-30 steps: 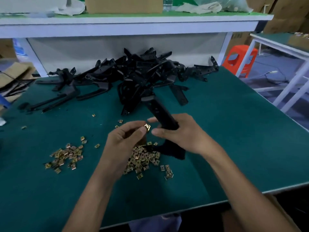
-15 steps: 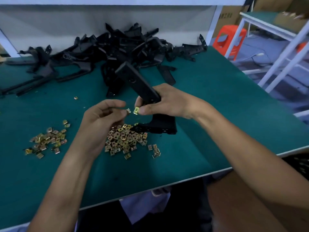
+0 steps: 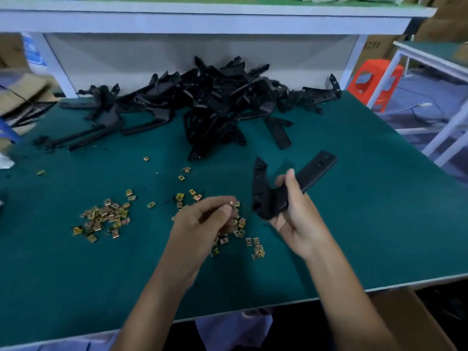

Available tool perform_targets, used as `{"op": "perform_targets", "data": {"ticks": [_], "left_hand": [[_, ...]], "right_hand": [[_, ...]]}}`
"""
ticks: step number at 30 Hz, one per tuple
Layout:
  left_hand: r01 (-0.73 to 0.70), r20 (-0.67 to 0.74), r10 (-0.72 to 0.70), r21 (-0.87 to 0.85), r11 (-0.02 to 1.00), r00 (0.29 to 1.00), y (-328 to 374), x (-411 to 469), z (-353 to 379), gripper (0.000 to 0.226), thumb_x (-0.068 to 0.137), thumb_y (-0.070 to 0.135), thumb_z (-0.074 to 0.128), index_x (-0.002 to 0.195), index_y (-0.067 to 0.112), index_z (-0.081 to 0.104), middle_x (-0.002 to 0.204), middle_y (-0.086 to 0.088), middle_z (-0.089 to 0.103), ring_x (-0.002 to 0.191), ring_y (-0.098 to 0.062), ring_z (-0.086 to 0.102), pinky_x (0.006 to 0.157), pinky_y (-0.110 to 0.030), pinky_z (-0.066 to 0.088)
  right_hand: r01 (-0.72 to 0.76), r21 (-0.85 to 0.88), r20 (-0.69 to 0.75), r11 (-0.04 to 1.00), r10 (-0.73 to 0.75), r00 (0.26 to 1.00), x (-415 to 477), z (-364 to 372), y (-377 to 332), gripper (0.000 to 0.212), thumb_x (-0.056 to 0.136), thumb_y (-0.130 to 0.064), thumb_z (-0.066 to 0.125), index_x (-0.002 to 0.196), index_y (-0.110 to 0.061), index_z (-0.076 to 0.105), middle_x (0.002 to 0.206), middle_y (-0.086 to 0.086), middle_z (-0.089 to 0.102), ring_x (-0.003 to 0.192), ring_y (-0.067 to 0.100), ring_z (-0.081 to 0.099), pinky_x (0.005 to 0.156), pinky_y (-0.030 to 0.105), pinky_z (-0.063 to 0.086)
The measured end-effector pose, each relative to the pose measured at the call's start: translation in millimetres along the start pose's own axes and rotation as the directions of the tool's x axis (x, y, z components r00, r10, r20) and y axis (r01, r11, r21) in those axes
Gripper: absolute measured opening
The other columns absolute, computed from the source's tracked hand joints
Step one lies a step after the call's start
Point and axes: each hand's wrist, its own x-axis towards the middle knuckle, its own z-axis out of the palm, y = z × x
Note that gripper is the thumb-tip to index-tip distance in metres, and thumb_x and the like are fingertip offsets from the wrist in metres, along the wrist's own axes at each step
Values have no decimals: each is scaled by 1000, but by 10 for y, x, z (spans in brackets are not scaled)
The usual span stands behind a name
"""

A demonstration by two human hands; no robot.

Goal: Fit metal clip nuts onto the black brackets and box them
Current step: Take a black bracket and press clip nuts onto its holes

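My right hand (image 3: 295, 216) grips a black L-shaped bracket (image 3: 263, 191) by its bend, its long arm pointing up to the right above the green table (image 3: 367, 198). My left hand (image 3: 200, 221) hovers over a heap of brass clip nuts (image 3: 239, 228) and pinches one small clip nut (image 3: 231, 203) between thumb and fingertips, a short gap left of the bracket. A second heap of clip nuts (image 3: 103, 216) lies further left. A big pile of black brackets (image 3: 215, 102) sits at the back of the table.
A white shelf (image 3: 202, 19) runs above the table's far edge. A cardboard box (image 3: 415, 323) stands below the front right corner. An orange stool (image 3: 374, 82) and another white-framed table (image 3: 430, 62) are at the right. Loose clip nuts (image 3: 186, 171) dot the middle.
The right hand has swung the bracket away to the right and turned it, so its long arm now points up-right. The left hand has drawn apart from it, still over the nut heap.
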Motion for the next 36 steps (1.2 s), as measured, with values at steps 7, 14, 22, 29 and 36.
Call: {"op": "perform_targets", "data": {"ticks": [7,14,22,29,36], "left_hand": [[-25,103,39,-130,991,994,141,-203,192,23,96,0,57,104,9,76,84,-8,74,71,-14,62,71,-23,55],[-37,135,59,-162,986,989,129,-253,162,21,87,3,71,102,18,74,74,-11,67,66,-16,60,65,-21,51],[8,170,37,-260,965,985,55,-256,155,28,77,9,71,104,18,74,69,-8,64,65,-19,61,65,-27,51],[0,211,56,-253,968,976,34,-269,172,29,77,9,71,103,22,74,69,-7,64,65,-18,61,65,-24,51],[-11,192,73,-306,952,979,-19,-286,222,36,70,20,75,106,18,74,67,-4,63,65,-17,61,65,-28,51]], "right_hand": [[100,190,241,977,-146,959,-404,116,79,40,69,-15,84,92,-22,52,85,9,69,76,22,68,66,32,58],[134,108,253,985,-157,954,-500,105,60,32,72,-10,78,93,-23,58,89,17,71,81,32,71,73,43,61],[124,124,272,985,-154,950,-555,18,84,49,64,-21,96,93,-24,57,87,13,68,78,29,69,67,39,59],[163,61,264,985,-174,949,-571,14,112,46,65,-24,96,92,-24,59,88,12,69,77,28,70,64,41,58],[162,113,220,980,-184,958,-577,-30,202,42,68,-30,94,92,-27,60,85,7,63,76,30,55,64,43,33]]}}
